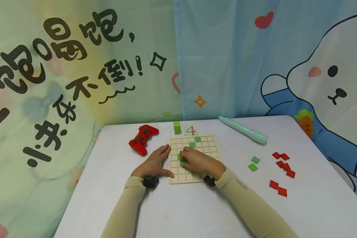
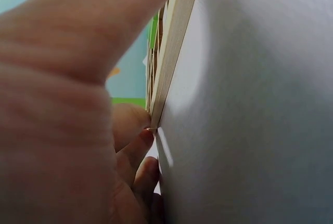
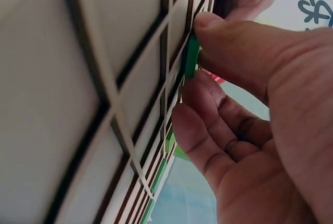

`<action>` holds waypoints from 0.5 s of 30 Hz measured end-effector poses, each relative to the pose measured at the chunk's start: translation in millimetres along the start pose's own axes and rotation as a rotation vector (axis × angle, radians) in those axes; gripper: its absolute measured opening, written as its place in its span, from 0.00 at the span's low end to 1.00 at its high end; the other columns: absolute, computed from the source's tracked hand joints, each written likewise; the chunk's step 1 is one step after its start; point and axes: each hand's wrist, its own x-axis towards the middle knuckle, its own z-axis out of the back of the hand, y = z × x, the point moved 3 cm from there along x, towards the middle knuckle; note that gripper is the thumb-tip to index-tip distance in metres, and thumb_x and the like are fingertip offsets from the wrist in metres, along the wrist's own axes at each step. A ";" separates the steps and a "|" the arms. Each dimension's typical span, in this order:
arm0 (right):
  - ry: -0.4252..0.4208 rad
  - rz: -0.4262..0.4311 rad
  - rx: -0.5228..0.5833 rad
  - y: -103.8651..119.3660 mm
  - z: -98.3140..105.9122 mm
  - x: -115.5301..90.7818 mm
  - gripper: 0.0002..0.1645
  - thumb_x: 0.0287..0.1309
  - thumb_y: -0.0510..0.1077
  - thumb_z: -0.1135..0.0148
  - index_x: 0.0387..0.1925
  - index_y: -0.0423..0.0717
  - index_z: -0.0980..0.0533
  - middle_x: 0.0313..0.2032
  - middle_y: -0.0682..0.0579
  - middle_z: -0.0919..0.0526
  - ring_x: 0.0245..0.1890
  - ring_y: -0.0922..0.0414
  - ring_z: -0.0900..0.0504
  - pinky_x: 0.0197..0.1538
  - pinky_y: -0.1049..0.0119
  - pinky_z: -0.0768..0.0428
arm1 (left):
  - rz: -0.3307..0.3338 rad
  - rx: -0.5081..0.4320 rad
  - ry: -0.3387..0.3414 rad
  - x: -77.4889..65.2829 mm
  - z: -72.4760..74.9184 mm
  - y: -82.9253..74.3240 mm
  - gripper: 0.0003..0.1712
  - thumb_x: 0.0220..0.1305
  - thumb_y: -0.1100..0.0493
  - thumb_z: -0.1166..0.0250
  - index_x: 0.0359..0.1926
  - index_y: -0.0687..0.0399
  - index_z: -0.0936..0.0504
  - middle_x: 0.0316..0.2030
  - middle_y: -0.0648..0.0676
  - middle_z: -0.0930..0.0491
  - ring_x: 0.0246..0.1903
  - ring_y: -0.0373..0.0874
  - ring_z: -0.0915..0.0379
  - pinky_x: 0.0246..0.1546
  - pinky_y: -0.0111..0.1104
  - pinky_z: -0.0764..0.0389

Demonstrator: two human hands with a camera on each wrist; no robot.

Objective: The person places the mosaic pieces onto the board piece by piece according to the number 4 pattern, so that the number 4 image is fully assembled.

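Note:
A wooden grid board lies on the white table with several green square tiles in its cells, two of them the upper tile and the tile below it. My left hand rests along the board's left edge, thumb near the lower corner and fingertips near the upper part. Over the left-middle cells, my right hand pinches a green tile between thumb and fingertips, right at the grid. Another green tile shows just beyond it, partly behind the fingers.
A red game controller lies left of the board. Behind stand a green block and a small pattern card. A mint-coloured tube lies back right. Loose green tiles and several red tiles lie to the right.

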 end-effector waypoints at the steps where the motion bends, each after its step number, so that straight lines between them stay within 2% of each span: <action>1: -0.004 0.004 0.000 0.3 -0.5 0.7 0.07 0.71 0.45 0.30 0.43 0.46 0.19 0.42 0.50 0.20 0.38 0.61 0.26 0.44 0.65 0.20 | -0.001 0.002 0.002 0.2 -0.1 -0.1 0.73 0.51 0.37 0.16 0.87 0.49 0.51 0.88 0.51 0.56 0.87 0.57 0.61 0.85 0.56 0.47; 7: -0.023 0.013 0.006 2.6 -1.4 2.0 0.07 0.70 0.44 0.29 0.43 0.45 0.19 0.42 0.48 0.21 0.38 0.60 0.27 0.44 0.65 0.21 | -0.006 0.007 0.007 0.4 -0.2 -1.0 0.73 0.52 0.37 0.16 0.87 0.50 0.51 0.88 0.51 0.56 0.87 0.57 0.62 0.86 0.56 0.48; 15: -0.001 -0.007 0.056 2.2 -5.0 3.9 0.07 0.71 0.43 0.31 0.44 0.47 0.21 0.42 0.52 0.18 0.38 0.61 0.25 0.45 0.65 0.21 | -0.001 -0.011 0.004 -0.8 0.7 -1.9 0.72 0.51 0.38 0.16 0.86 0.50 0.50 0.88 0.52 0.55 0.87 0.57 0.61 0.86 0.56 0.48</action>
